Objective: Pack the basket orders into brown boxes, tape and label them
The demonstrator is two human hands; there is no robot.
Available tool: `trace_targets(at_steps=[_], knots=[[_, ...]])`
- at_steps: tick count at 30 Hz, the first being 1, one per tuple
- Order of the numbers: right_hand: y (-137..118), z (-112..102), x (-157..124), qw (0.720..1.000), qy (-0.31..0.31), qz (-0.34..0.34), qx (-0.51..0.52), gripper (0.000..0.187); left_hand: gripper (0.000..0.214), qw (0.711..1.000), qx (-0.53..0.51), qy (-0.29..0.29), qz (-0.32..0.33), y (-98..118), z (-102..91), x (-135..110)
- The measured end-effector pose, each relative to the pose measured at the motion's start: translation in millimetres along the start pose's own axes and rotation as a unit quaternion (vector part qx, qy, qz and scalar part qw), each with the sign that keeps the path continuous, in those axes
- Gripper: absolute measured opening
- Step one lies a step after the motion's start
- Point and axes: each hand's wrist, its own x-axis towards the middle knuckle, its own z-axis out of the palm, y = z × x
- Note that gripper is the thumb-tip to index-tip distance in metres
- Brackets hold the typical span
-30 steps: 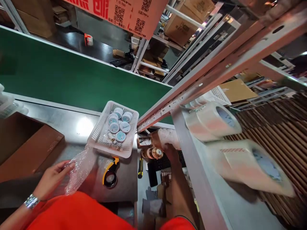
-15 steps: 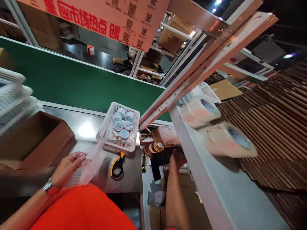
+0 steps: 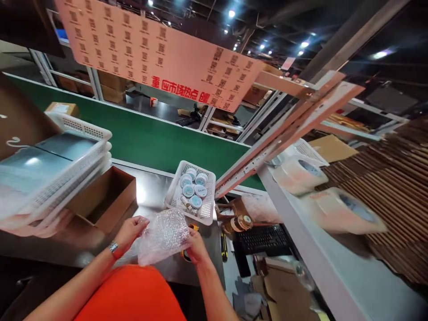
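Observation:
A sheet of clear bubble wrap (image 3: 165, 234) is stretched between my two hands above the metal bench. My left hand (image 3: 132, 232) pinches its left edge, while the right edge is gripped by my right hand (image 3: 196, 246). Just beyond the wrap stands a white perforated basket (image 3: 211, 196) holding several round, pale-blue-lidded tins (image 3: 188, 191) and some small clear-wrapped items. Partly hidden behind the wrap and my right hand lies a yellow and black tape dispenser (image 3: 194, 228). An open cardboard box (image 3: 118, 200) sits left of my left hand.
Stacked white baskets (image 3: 76, 165) stand at the left. A green conveyor belt (image 3: 150, 138) runs behind the bench. On the right are a utility knife (image 3: 224, 247), a phone (image 3: 241, 258), a keyboard (image 3: 264, 239), and a shelf bearing tape rolls (image 3: 344, 211) beside stacked cardboard (image 3: 384, 178).
My right hand has left the keyboard and taken hold of the bubble wrap's right side. My left hand still holds the wrap, now spread in front of me. The view has shifted left and up.

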Motion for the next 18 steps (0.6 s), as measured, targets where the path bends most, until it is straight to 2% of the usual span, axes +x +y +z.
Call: trace_targets(at_steps=[3,4,5,7,9,10,13,15,18], knots=[[-2.2,7.3,4.7,0.998,0.047,-0.014,-0.03,0.049,0.071,0.99,0.064,0.119,0.046,-14.9,-23.9,-2.4],[-1.5,13.5,5.5,0.997,0.058,-0.025,-0.049,0.05,0.076,0.983,0.089,0.146,0.072,-17.0,-28.3,-5.9],[0.6,22.2,5.9,0.995,0.065,-0.036,-0.072,0.05,0.076,0.977,0.118,0.149,0.097,-17.6,-30.6,-10.1],[9.6,46.6,5.4,0.989,0.056,-0.051,-0.128,0.047,0.068,0.975,0.165,0.081,0.126,-15.1,-29.8,-19.2],[24.3,75.8,3.8,0.983,0.005,-0.061,-0.174,0.044,0.061,0.973,0.193,-0.004,0.124,-11.1,-25.7,-25.7],[33.1,89.4,2.9,0.981,-0.032,-0.062,-0.183,0.042,0.058,0.97,0.209,-0.025,0.123,-9.9,-24.2,-27.2],[57.9,113.8,1.5,0.977,-0.111,-0.043,-0.176,0.044,0.047,0.955,0.26,-0.016,0.145,-13.5,-28.8,-24.6],[67.5,110.0,2.7,0.976,-0.117,-0.023,-0.183,0.049,0.049,0.95,0.27,0.0,0.158,-21.1,-39.0,-19.2],[64.0,76.6,12.2,0.96,-0.109,-0.036,-0.255,0.055,0.056,0.956,0.254,0.026,0.146,-31.7,-55.1,-11.4]])
